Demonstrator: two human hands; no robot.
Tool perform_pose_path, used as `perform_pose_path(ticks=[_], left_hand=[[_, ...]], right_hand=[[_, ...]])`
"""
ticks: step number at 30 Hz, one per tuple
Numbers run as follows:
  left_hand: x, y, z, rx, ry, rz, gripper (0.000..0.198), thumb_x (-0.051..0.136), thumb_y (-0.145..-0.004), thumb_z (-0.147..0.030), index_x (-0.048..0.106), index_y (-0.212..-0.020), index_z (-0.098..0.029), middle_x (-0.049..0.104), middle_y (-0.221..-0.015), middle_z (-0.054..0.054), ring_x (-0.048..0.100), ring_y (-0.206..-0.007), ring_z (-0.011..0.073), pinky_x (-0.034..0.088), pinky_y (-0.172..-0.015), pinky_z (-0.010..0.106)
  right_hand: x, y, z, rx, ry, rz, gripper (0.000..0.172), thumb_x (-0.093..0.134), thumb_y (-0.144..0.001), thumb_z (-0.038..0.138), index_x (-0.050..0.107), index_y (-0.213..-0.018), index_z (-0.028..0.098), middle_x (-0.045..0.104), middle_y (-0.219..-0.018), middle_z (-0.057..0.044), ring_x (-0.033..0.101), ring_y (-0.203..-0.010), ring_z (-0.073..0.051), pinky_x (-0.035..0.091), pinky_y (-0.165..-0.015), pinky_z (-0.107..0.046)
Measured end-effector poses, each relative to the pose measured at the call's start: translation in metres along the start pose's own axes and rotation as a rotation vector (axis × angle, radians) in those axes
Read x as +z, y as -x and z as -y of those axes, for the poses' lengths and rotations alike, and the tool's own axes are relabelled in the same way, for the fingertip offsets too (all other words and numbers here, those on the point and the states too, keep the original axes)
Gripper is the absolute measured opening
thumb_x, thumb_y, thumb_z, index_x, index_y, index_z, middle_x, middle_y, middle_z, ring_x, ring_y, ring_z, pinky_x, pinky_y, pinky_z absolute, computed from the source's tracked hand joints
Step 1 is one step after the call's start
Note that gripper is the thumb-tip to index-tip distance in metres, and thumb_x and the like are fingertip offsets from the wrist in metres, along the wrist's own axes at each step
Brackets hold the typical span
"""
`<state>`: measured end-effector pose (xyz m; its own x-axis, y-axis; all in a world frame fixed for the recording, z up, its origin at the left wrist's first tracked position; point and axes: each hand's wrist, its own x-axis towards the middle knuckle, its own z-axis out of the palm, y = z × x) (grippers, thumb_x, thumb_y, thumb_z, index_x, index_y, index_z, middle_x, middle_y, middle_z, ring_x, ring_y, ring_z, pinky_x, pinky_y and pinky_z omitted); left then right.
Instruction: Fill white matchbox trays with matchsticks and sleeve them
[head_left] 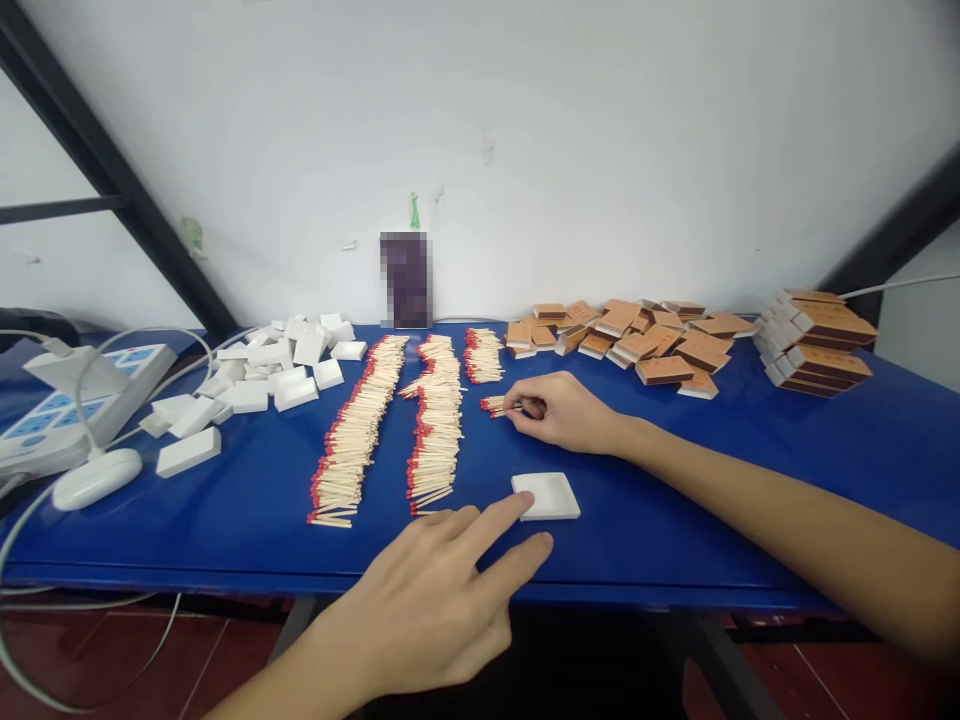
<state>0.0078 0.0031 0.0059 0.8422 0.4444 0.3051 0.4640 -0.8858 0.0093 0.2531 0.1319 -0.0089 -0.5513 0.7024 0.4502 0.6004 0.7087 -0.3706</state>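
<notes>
My right hand (562, 412) pinches a small bunch of red-tipped matches (493, 405) just above the blue table, to the right of the match rows. Close to the front edge lies a white matchbox tray (556, 494), its hollow side up and nothing seen in it. My left hand (442, 585) reaches in from below with its fingers apart; the index fingertip is at the tray's left corner. Three rows of matches stretch away from me: a long left row (360, 430), a middle row (437, 420) and a short far row (484, 356).
White matchbox trays (277, 360) are heaped at the back left, near a power strip (82, 400) with cables. Orange-brown matchbox sleeves (637, 335) lie piled at the back right. Stacked matchboxes (817, 340) stand farther right. A blurred dark rectangle (406, 280) leans on the wall.
</notes>
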Motion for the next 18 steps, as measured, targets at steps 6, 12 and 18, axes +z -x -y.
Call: perform_pose_path(ticks=[6, 12, 18], left_hand=[[0.0022, -0.0042, -0.0009, 0.011, -0.083, 0.042, 0.052, 0.048, -0.086, -0.015, 0.050, -0.137, -0.019, 0.049, -0.148, 0.011, 0.067, -0.096, 0.0254, 0.059, -0.081, 0.042], [0.0046, -0.0026, -0.0010, 0.003, -0.089, 0.025, 0.048, 0.048, -0.087, -0.016, 0.052, -0.135, -0.018, 0.053, -0.145, 0.009, 0.067, -0.095, 0.0250, 0.058, -0.080, 0.040], [0.0057, -0.0016, -0.0027, 0.003, -0.100, 0.020, 0.049, 0.048, -0.086, -0.014, 0.053, -0.134, -0.018, 0.052, -0.145, 0.010, 0.067, -0.097, 0.0269, 0.058, -0.082, 0.043]], right_hand=[[-0.0001, 0.0002, 0.0012, 0.012, -0.008, -0.026, 0.012, 0.058, -0.083, 0.017, 0.070, -0.086, 0.017, 0.052, -0.055, 0.005, 0.043, -0.048, -0.009, 0.033, -0.054, -0.022], [-0.0008, -0.0008, 0.0032, 0.032, 0.004, -0.001, 0.014, 0.059, -0.084, 0.018, 0.073, -0.085, 0.016, 0.053, -0.055, 0.004, 0.043, -0.048, -0.009, 0.033, -0.054, -0.022], [-0.0019, -0.0005, 0.0045, 0.020, -0.007, 0.006, 0.015, 0.058, -0.085, 0.020, 0.073, -0.084, 0.016, 0.052, -0.054, 0.004, 0.042, -0.048, -0.008, 0.033, -0.054, -0.023]])
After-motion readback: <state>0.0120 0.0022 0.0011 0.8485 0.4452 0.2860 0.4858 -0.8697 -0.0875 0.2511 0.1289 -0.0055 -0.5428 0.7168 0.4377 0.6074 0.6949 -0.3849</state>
